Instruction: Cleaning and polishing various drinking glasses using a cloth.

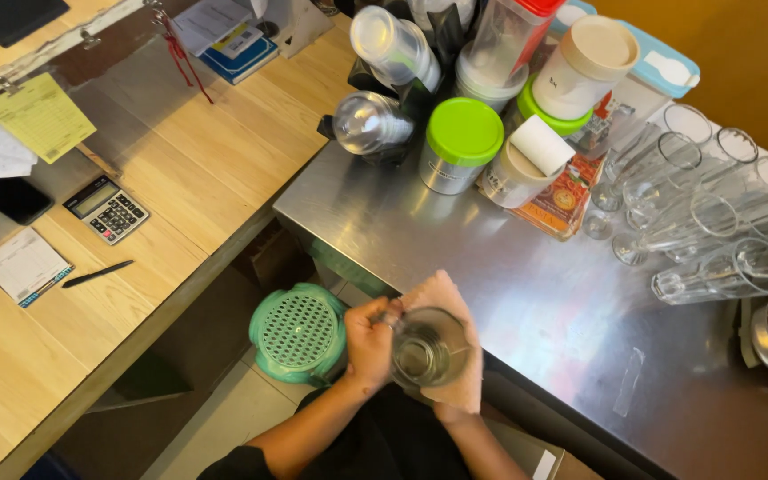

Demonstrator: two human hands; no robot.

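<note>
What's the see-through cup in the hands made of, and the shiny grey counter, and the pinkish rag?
The clear round cup looks like glass: see-through with bright glints, though clear plastic is possible. The grey counter looks like brushed stainless steel, dully mirroring the jars. The pinkish rag seems soft woven cloth, folding around the cup.

- Clear drinking glass [428, 356]: empty, mouth facing up twd the camera, held off the steel counter's front edge, just abv the floor gap.
- Pinkish cloth [451, 298]: wrapped under & behind the glass, draped over the counter edge, one corner hanging down by the wrist.
- Glass sits in the cloth, touching it on the far side.
</note>
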